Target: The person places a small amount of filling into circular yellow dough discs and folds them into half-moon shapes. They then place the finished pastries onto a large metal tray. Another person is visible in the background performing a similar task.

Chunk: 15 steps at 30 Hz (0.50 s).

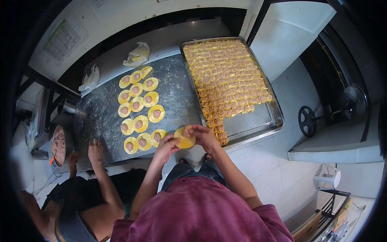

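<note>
Just off the near edge of the dark worktop (173, 92), I hold a round yellow dumpling wrapper (184, 141) with pink filling at its upper right. My left hand (164, 148) pinches its left side. The fingers of my right hand (204, 137) close on its right side, by the filling. Left of my hands lie rows of flat yellow wrappers (156, 114), each topped with a lump of pink filling. To the right, a big metal tray (254, 123) carries many shaped open-topped dumplings (221, 72) in tight rows; its near right part shows bare metal.
At my left a co-worker's hand (96, 152) rests by the worktop edge. Beside it stands a metal bowl of pink filling (59, 145) with an orange-handled tool (52, 160). Crumpled plastic bags (138, 55) lie at the back. A white stool (327, 177) and a fan (350, 101) stand right.
</note>
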Each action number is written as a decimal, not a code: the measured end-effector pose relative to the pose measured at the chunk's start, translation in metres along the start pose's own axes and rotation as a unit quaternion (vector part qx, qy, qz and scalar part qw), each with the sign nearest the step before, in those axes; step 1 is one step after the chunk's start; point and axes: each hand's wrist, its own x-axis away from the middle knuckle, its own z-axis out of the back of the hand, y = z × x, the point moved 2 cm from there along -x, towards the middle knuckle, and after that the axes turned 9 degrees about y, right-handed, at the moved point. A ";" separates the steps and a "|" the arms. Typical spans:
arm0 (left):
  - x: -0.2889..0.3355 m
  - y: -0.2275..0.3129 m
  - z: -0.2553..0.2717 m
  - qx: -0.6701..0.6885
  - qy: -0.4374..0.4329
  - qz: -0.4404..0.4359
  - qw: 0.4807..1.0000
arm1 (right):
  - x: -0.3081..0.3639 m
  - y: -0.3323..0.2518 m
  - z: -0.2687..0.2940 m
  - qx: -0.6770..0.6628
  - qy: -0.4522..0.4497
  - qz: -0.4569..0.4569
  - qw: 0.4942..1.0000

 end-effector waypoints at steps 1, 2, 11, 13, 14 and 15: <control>0.000 0.001 -0.002 0.010 0.014 -0.006 1.000 | 0.002 0.000 -0.001 0.019 0.011 0.015 1.000; 0.001 0.003 -0.004 0.020 0.028 -0.013 0.999 | 0.003 0.000 -0.001 0.033 0.008 0.034 0.999; 0.000 0.002 -0.011 0.068 0.004 -0.093 0.993 | -0.013 0.015 -0.001 0.226 0.040 0.238 0.944; -0.001 0.000 -0.010 0.080 -0.001 -0.097 0.992 | -0.014 0.016 -0.002 0.254 0.060 0.286 0.922; -0.001 0.001 -0.010 0.085 -0.002 -0.098 0.992 | -0.014 0.016 -0.002 0.263 0.063 0.300 0.915; -0.001 0.001 -0.010 0.090 -0.003 -0.100 0.991 | -0.013 0.015 -0.003 0.271 0.066 0.314 0.908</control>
